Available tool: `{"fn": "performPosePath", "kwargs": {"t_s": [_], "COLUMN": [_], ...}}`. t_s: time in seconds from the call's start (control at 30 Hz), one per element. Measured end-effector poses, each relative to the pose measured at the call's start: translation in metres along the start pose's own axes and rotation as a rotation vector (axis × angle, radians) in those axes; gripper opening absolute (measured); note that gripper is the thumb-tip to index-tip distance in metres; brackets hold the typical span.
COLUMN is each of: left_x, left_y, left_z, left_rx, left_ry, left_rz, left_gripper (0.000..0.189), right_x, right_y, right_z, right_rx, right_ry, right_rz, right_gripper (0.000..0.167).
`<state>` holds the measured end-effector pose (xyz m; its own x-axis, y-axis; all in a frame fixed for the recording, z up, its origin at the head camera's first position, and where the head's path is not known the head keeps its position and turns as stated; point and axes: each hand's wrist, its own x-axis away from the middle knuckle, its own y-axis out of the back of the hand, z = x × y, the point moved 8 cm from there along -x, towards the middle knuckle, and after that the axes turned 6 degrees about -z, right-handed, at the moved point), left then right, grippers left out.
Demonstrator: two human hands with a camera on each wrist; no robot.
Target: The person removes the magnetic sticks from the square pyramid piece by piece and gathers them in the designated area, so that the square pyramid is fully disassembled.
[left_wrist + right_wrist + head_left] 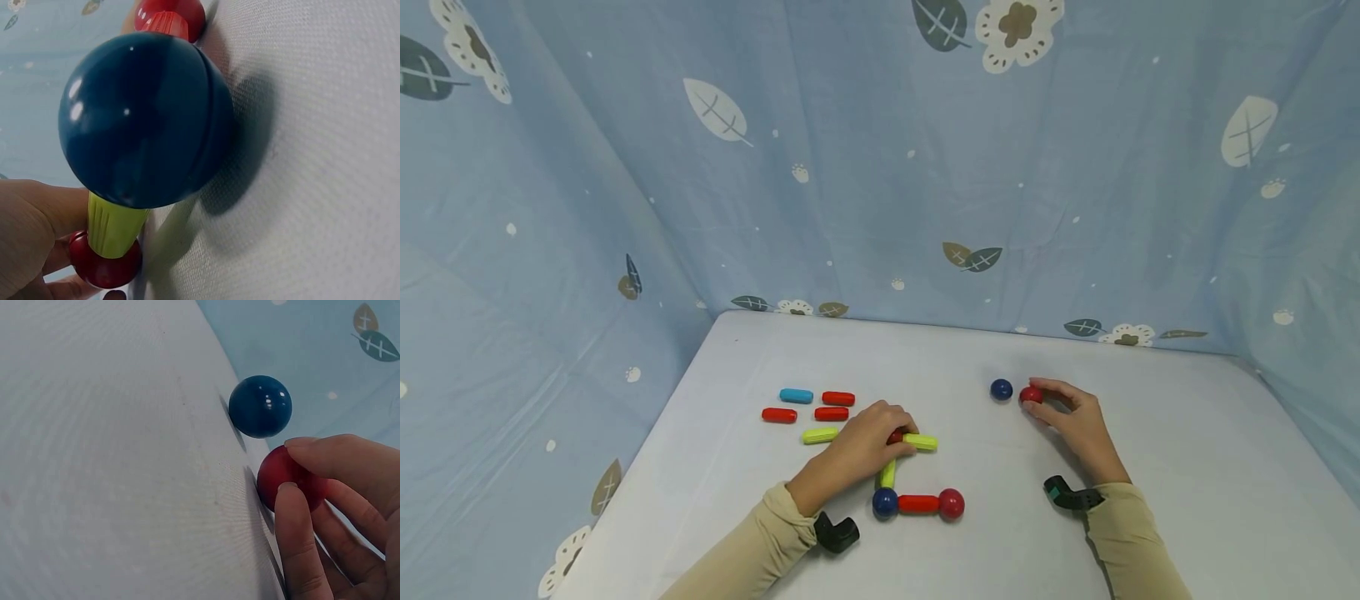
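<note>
My left hand (pixel 867 437) grips a red ball (pixel 103 267) of a joined shape made of balls and rods. One yellow rod (pixel 921 442) points right from that ball, and another yellow rod (pixel 117 226) links it to a blue ball (pixel 885 503) nearer me. From the blue ball a red rod (pixel 918 504) runs right to a second red ball (pixel 951 504). Farther right, my right hand (pixel 1077 421) pinches a loose red ball (pixel 284 478) between thumb and fingers, close over the table. The left fingers partly cover the ball they hold.
A loose blue ball (pixel 1002 389) lies just left of the right hand. Behind the left hand lie a light-blue rod (pixel 796 396) and several red rods (pixel 838 398). A yellow rod (pixel 820 435) is beside it. Blue patterned cloth (pixel 880 167) rises behind the white table (pixel 1000 550).
</note>
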<state>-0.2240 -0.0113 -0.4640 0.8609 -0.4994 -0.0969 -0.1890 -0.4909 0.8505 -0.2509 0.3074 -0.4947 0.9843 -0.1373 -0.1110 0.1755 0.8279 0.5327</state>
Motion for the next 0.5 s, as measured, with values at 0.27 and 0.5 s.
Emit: {"fn": "performPosePath", "kwargs": {"t_s": [0.27, 0.5], "left_x": [-0.0007, 0.001], "left_y": [-0.0002, 0.0005], "left_z": [-0.0006, -0.0006], "left_rx": [-0.002, -0.011], "left_ry": [0.002, 0.006], "left_rz": [0.01, 0.003], "left_gripper": [0.021, 0.022], "right_x": [-0.0002, -0.0015], "right_y": [-0.0008, 0.0033], "right_z": [-0.0026, 0.0011], "right_rx": [-0.073, -0.152], "right_ry": [-0.013, 0.021], "right_rz": [-0.001, -0.055], "right_gripper": [0.053, 0.046]}}
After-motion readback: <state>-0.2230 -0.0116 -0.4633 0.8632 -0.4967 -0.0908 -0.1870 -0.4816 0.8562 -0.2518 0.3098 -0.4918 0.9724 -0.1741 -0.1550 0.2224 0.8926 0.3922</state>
